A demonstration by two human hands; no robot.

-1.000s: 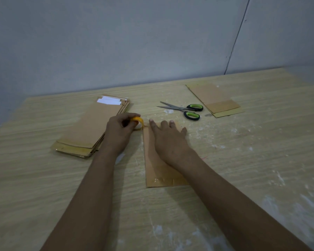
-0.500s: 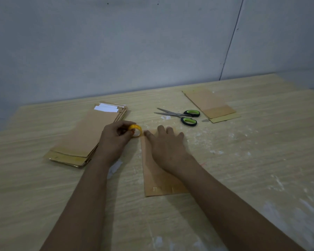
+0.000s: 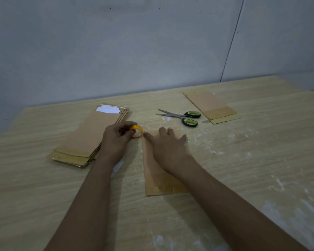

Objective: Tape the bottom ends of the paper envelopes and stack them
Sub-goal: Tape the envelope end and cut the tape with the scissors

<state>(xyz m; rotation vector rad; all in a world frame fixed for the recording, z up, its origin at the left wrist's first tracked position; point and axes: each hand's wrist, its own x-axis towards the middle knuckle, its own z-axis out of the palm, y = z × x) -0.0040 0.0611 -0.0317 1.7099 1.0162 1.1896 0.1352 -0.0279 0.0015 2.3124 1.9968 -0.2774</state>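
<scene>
A brown paper envelope (image 3: 159,180) lies flat on the wooden tabletop (image 3: 243,178), its near end shiny with tape. The right hand (image 3: 168,144) presses straight, spread fingers on its far end, while the left hand (image 3: 116,137) pinches a yellow tape roll (image 3: 138,130) at the envelope's far left corner. Farther off lie a stack of envelopes (image 3: 91,138) at left, green-handled scissors (image 3: 182,117), and two more envelopes (image 3: 212,107) at right.
</scene>
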